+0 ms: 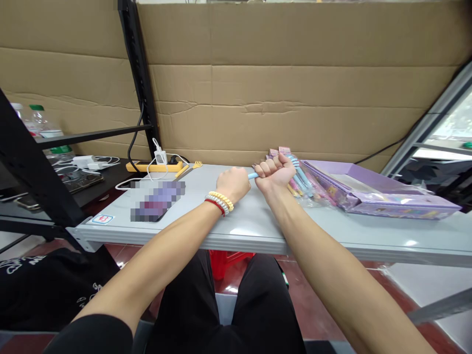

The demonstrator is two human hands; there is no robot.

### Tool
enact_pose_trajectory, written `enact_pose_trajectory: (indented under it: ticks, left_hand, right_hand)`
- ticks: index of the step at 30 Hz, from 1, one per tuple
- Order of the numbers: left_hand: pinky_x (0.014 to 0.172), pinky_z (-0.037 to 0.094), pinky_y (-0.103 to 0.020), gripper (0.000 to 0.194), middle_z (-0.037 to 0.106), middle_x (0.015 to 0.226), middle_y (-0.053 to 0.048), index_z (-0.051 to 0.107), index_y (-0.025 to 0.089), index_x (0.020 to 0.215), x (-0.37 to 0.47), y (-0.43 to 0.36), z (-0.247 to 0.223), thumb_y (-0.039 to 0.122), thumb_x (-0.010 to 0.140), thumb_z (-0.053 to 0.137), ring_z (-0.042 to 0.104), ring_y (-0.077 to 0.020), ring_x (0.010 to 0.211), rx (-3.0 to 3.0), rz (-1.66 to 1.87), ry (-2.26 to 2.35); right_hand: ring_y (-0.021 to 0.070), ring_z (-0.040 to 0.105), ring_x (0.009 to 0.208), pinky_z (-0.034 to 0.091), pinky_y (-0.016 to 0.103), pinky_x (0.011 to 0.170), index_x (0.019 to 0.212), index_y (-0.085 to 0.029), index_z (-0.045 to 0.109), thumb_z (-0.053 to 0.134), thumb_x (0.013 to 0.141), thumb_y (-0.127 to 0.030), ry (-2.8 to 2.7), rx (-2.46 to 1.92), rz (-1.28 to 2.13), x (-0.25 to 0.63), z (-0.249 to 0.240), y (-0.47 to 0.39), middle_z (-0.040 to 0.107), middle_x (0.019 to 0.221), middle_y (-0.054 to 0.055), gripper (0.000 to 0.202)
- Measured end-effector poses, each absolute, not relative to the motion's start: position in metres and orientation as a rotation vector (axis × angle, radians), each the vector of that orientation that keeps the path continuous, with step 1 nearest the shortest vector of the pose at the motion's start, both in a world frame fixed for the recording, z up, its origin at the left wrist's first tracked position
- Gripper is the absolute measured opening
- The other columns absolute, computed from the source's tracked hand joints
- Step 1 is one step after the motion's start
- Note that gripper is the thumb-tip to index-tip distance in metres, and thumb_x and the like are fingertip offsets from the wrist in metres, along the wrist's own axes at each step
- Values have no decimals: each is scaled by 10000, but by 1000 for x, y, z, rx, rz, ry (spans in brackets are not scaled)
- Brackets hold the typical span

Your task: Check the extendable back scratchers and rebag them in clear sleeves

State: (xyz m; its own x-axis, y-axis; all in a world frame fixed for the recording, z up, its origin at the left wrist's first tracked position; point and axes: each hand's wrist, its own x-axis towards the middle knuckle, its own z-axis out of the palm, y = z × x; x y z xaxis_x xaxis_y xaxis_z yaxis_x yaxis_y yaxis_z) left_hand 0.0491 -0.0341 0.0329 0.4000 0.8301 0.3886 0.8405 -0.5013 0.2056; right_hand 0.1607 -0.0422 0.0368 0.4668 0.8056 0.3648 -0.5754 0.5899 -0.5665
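Both my hands are closed around one slim light blue pen (252, 175), held just above the grey table. My left hand (233, 183), with bracelets at the wrist, is wrapped round one end. My right hand (275, 172) grips the other part, palm side turned up. Only a short stretch of the pen shows between the two fists; the rest is hidden by my fingers. Right behind my right hand lies a bundle of pens (303, 181) in clear plastic, light blue, pink and yellow.
An open purple box (400, 204) lies at the right on the grey table (250, 231). At the left are a blurred phone (157, 201), a yellow power strip (155, 167) with white cables, and a yellow fork (197, 164). Cardboard (287, 83) stands behind; a black post (138, 64) rises left.
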Motion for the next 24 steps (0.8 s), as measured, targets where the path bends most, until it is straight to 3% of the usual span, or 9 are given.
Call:
enact_pose_trajectory:
  ticks: [2,5,8,11,19,24]
  left_hand:
    - [714,475,-348,254,680,893,-163,704,143,920,47,-34,33,309,833,532,652,-281,855,-2617,-702,-1548]
    - [699,466,-329,265,696,892,-136,699,173,935,45,-34,31,334,850,507,655,-259,841,-2665,-727,-1450]
    - [685,464,-327,364,702,865,-118,689,193,952,40,-33,28,448,891,437,661,-256,813,-2678,-781,-1338]
    - [693,466,-337,481,703,873,-124,682,195,982,36,-32,27,552,905,370,667,-269,816,-2652,-774,-1316]
    - [680,472,-334,446,708,904,-137,664,192,1072,41,-37,28,506,921,387,675,-282,837,-2721,-734,-1341]
    - [730,467,-298,399,716,975,-70,559,253,1247,38,-24,22,449,923,434,669,-233,876,-2843,-919,-1068]
  right_hand:
    - [82,130,354,296,245,376,545,-205,92,355,884,-324,-665,-368,893,160,37,-44,78,416,-63,445]
    - [94,312,375,430,265,501,540,-195,84,393,890,-361,-700,-359,930,163,37,-45,134,397,-51,496]
    - [126,508,504,469,278,579,519,-192,119,415,892,-391,-725,-411,976,166,37,-45,346,421,-11,516]
    - [158,601,640,471,285,598,490,-195,162,374,902,-347,-725,-411,1011,162,36,-45,516,520,29,487]
    - [161,578,564,497,336,716,463,-203,159,401,903,-391,-724,-380,1069,159,33,-44,378,406,-6,536]
    - [157,582,577,505,335,683,452,-207,283,439,899,-515,-733,-481,1074,153,29,-39,512,487,2,565]
